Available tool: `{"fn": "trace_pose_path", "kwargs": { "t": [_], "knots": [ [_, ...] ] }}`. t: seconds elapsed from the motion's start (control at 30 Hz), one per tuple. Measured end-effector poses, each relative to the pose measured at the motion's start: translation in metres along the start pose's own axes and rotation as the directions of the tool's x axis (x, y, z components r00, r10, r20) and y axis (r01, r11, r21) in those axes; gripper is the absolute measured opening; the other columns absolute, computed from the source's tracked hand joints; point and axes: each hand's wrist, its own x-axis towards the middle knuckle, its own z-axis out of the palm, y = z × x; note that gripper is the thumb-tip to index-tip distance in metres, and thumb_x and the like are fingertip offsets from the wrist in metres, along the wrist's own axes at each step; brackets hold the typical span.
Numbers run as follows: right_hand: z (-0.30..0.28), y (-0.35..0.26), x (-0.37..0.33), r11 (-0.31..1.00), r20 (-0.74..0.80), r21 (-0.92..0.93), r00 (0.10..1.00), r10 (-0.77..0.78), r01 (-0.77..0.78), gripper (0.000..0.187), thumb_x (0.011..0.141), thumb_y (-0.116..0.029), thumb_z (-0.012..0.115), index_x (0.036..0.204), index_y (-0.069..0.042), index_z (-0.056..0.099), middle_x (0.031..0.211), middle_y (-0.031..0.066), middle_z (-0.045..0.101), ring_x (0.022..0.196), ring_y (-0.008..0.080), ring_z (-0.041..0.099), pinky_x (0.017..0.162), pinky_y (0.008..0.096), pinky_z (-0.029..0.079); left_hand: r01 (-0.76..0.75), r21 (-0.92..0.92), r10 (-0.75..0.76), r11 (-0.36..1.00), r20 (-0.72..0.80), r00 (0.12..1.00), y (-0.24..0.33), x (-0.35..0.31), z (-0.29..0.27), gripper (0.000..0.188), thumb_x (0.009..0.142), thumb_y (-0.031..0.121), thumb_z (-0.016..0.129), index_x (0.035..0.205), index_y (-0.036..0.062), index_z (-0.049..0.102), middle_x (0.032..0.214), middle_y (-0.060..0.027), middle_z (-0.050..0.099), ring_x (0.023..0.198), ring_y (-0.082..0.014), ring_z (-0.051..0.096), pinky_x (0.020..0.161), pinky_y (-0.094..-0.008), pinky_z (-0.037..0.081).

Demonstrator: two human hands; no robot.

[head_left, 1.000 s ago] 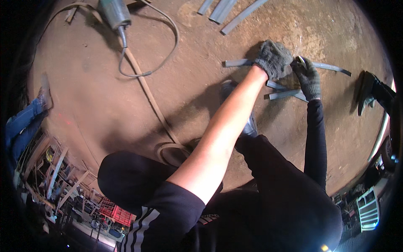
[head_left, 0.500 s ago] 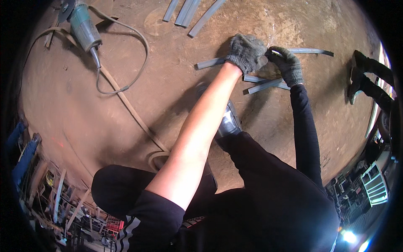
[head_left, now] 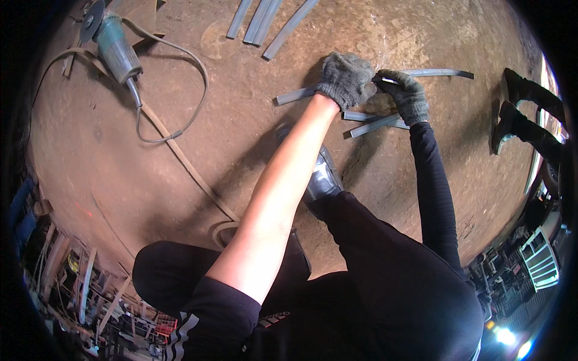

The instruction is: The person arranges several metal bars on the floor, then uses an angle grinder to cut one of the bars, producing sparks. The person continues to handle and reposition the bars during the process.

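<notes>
My left hand (head_left: 347,81), in a grey knit glove, is closed in a fist over a grey metal bar (head_left: 295,95), whose end sticks out on its left side. Close beside it, my right hand (head_left: 406,96), gloved alike, has its fingers pinched round a small thin piece with a pale edge (head_left: 389,80), too covered to name. Behind the right hand a long metal bar (head_left: 442,73) runs off to the right; the hands hide whether it is one with the left bar. Two short metal bars (head_left: 374,125) lie crossed just below the hands.
An angle grinder (head_left: 118,51) with its cord lies at upper left, near a long flat strip (head_left: 186,156). Several metal bars (head_left: 262,23) lie at the top. My shoe (head_left: 323,177) stands below the hands. Another person's feet (head_left: 509,114) are at right. Scrap (head_left: 90,289) is heaped at lower left.
The view has shifted a little, so floor items sit slightly further left. Both hands keep nearly the same place and grip over the bars. The other person's feet have barely moved.
</notes>
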Motion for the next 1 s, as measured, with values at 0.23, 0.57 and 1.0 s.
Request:
{"fn": "trace_pose_path", "kwargs": {
  "t": [0.23, 0.57, 1.0],
  "knots": [
    [0.003, 0.000, 0.003, 0.997, -0.004, -0.069, 1.000, -0.026, 0.025, 0.026, 0.086, -0.019, 0.075, 0.111, -0.010, 0.075, 0.105, 0.0074, 0.075, 0.097, 0.0156, 0.070, 0.088, 0.0296, 0.054, 0.020, 0.016, -0.020, 1.000, 0.005, 1.000, 0.000, 0.001, -0.001, 0.030, 0.071, 0.043, 0.069, 0.077, 0.0139, 0.071, 0.080, -0.0087, 0.069, 0.078, -0.0289, 0.067, 0.068, -0.0469, 0.052],
    [-0.006, 0.001, 0.003, 0.849, -0.035, 0.511, 0.983, 0.179, -0.136, 0.034, 0.098, -0.020, 0.065, 0.127, -0.004, 0.058, 0.112, 0.0071, 0.070, 0.097, 0.0164, 0.068, 0.087, 0.0301, 0.053, -0.064, -0.087, 0.061, 0.994, -0.035, 0.998, -0.002, 0.003, -0.007, 0.025, 0.076, 0.036, 0.070, 0.078, 0.0119, 0.067, 0.077, -0.0108, 0.066, 0.074, -0.0319, 0.065, 0.065, -0.0464, 0.051],
    [0.014, 0.005, -0.020, 0.957, -0.226, -0.280, 0.974, 0.014, -0.079, 0.027, 0.093, -0.024, 0.059, 0.111, -0.004, 0.058, 0.093, 0.0243, 0.067, 0.092, 0.0421, 0.066, 0.078, 0.0516, 0.051, 0.011, -0.005, -0.011, 1.000, 0.140, 0.990, 0.016, 0.011, -0.016, 0.034, 0.077, 0.037, 0.074, 0.091, 0.0060, 0.074, 0.099, -0.0151, 0.072, 0.091, -0.0337, 0.067, 0.082, -0.0457, 0.052]
  ]
}}
